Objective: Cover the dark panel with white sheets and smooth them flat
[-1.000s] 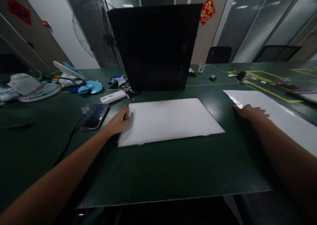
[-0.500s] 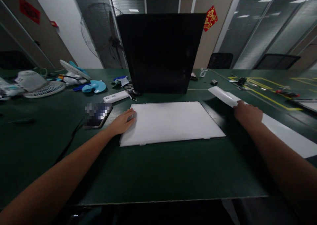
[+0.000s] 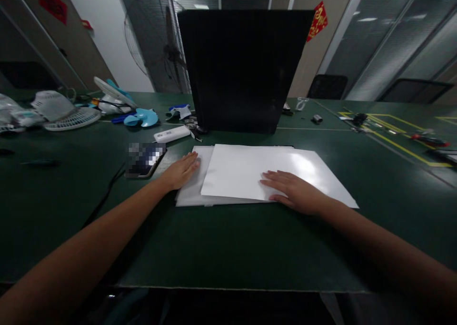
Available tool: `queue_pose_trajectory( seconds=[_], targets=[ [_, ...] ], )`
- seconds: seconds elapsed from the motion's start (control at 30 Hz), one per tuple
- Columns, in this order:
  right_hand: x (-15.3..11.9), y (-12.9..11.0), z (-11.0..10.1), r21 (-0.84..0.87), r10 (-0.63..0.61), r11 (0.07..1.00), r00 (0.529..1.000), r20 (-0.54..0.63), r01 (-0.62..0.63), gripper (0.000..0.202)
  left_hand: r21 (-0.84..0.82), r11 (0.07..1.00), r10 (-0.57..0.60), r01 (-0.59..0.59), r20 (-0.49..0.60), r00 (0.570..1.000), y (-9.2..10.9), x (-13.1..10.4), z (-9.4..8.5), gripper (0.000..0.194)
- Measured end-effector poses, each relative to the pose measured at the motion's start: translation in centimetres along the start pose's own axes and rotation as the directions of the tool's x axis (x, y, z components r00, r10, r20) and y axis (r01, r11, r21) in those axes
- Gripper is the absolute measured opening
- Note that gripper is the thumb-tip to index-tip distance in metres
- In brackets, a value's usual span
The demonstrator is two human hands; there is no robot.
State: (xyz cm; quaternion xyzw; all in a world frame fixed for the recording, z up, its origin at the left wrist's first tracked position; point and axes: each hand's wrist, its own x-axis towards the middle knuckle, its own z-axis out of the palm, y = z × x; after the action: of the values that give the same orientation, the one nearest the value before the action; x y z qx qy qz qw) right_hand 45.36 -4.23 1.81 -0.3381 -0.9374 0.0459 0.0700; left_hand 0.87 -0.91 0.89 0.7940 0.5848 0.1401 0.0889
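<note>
A thin white panel (image 3: 189,197) with a dark edge lies flat on the green table (image 3: 228,248). On top of it rests a glossy white sheet (image 3: 243,172), set off to the right so that the panel's left strip shows. My left hand (image 3: 181,171) lies on the panel's left edge, fingers stretched out. My right hand (image 3: 291,191) is laid flat on the sheet near its front edge, fingers extended and slightly spread. Much of the panel is hidden under the sheet.
Behind the panel stands a large black screen (image 3: 246,72). Left of my left hand are a phone (image 3: 145,160) with a cord and a white stick-shaped device (image 3: 172,134). Fan parts (image 3: 143,117) lie at the far left; small tools (image 3: 430,139) are far right.
The white sheet has moved left from beside the panel to on top of it. My right hand has let go of its edge and now lies flat on it. My left hand stays at the panel's edge.
</note>
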Motion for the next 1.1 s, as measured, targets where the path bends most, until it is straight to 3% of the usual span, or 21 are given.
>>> queue_pose_trajectory(
  seconds=[0.1, 0.2, 0.3, 0.37, 0.43, 0.53, 0.8, 0.97, 1.1],
  targets=[
    [0.5, -1.1, 0.4, 0.075, -0.049, 0.996, 0.999, 0.009, 0.048, 0.060, 0.027, 1.000, -0.010, 0.009, 0.029, 1.000, -0.1, 0.2, 0.0, 0.091],
    [0.6, -0.5, 0.1, 0.037, -0.037, 0.999, 0.997, -0.061, 0.040, 0.061, 0.019, 1.000, -0.023, 0.023, 0.023, 0.999, -0.4, 0.4, 0.1, 0.090],
    [-0.1, 2.1, -0.5, -0.064, 0.160, 0.982, 0.967, -0.198, -0.176, 0.065, 0.001, 1.000, 0.002, -0.002, -0.004, 1.000, -1.0, 0.7, 0.4, 0.079],
    [-1.0, 4.6, -0.7, -0.103, 0.364, 0.909, 0.889, -0.278, -0.405, 0.071, -0.008, 1.000, 0.021, -0.021, -0.024, 0.999, -1.3, 0.8, 0.6, 0.071],
    [-2.1, 7.2, -0.7, -0.108, 0.545, 0.795, 0.781, -0.304, -0.597, 0.076, -0.013, 0.999, 0.029, -0.030, -0.042, 0.999, -1.6, 0.9, 0.7, 0.065],
    [-3.6, 10.4, -0.4, -0.097, 0.687, 0.682, 0.681, -0.254, -0.725, 0.084, -0.008, 0.999, 0.041, -0.041, -0.056, 0.998, -1.7, 1.0, 0.8, 0.059],
    [-4.5, 14.1, -0.1, 0.105, 0.727, 0.686, 0.685, -0.054, -0.720, 0.101, 0.019, 0.998, 0.057, -0.056, -0.060, 0.997, -2.1, 1.2, 1.1, 0.057],
    [-4.8, 14.4, 0.3, 0.099, 0.717, 0.698, 0.690, -0.103, -0.710, 0.097, 0.005, 0.999, 0.053, -0.053, -0.051, 0.997, -2.4, 1.3, 1.2, 0.061],
    [-3.9, 13.9, 0.9, 0.071, 0.697, 0.712, 0.692, -0.185, -0.699, 0.088, -0.023, 0.996, 0.086, -0.087, -0.039, 0.996, -2.2, 1.0, 1.0, 0.075]
  ],
)
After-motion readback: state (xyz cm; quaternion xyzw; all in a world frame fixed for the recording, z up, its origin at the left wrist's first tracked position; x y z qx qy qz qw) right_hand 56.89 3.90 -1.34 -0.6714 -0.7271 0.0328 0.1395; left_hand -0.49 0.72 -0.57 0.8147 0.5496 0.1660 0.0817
